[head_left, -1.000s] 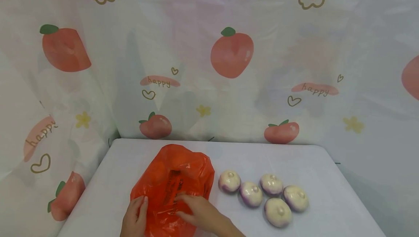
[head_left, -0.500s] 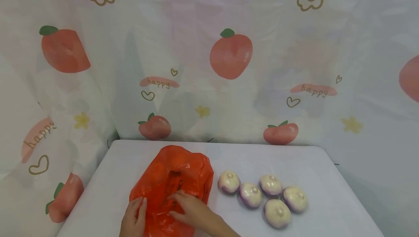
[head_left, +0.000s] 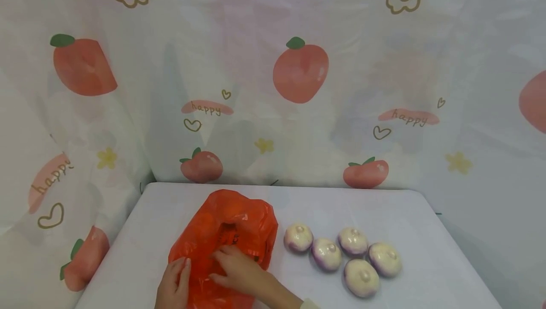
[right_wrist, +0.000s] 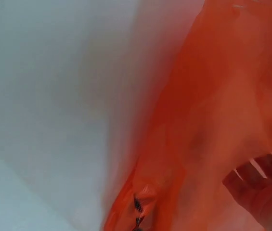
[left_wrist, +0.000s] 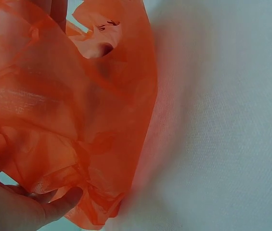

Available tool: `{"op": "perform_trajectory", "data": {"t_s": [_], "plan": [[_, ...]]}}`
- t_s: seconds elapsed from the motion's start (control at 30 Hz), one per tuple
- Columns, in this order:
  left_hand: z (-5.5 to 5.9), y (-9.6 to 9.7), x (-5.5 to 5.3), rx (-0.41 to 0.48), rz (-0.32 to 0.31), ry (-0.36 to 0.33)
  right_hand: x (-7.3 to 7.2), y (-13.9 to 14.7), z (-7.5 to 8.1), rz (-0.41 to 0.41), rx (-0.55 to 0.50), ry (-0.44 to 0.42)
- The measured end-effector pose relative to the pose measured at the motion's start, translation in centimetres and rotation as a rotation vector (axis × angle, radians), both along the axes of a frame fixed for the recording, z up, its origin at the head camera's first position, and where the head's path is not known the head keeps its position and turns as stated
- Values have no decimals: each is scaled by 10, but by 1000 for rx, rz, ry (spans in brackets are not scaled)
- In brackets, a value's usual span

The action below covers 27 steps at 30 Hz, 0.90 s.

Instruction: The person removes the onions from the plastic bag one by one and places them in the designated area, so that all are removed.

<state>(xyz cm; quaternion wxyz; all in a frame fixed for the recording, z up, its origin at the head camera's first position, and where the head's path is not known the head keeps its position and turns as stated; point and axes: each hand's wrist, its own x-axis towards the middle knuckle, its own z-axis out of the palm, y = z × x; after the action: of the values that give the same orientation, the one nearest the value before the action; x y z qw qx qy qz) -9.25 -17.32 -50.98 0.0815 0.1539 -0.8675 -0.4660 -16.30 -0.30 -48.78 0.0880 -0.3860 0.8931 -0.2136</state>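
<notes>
Since the earlier head view, the person's right hand has slid a little leftward across the crumpled, translucent orange-red plastic bag; the left hand has barely shifted. That bag lies on the white-covered table. At its near left edge, the left hand pinches the film between thumb and fingers. Over its middle, the right hand is half open, thumb apart from loosely bent fingers, seemingly gripping nothing; whether they reach under the film, I cannot tell. Beside its right edge sit five glossy cream-and-purple round vegetables. Its film should handle as light, limp, slippery and easily torn, while rounded bulges suggest weight at its far end; gathered edges look the safest hold.
</notes>
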Motion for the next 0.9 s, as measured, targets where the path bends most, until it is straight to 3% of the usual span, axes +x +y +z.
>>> {"op": "perform_trajectory", "data": {"t_s": [0.13,0.37,0.7,0.9], "plan": [[1,1,1,13,7,-14,-1,-6,-2,-3,38,3],[1,3,2,16,15,32,-3,-19,-2,33,136,69],[1,3,2,15,16,41,-6,-33,-3,63,204,131],[4,3,2,50,14,-5,-8,-38,-10,70,208,164]]}}
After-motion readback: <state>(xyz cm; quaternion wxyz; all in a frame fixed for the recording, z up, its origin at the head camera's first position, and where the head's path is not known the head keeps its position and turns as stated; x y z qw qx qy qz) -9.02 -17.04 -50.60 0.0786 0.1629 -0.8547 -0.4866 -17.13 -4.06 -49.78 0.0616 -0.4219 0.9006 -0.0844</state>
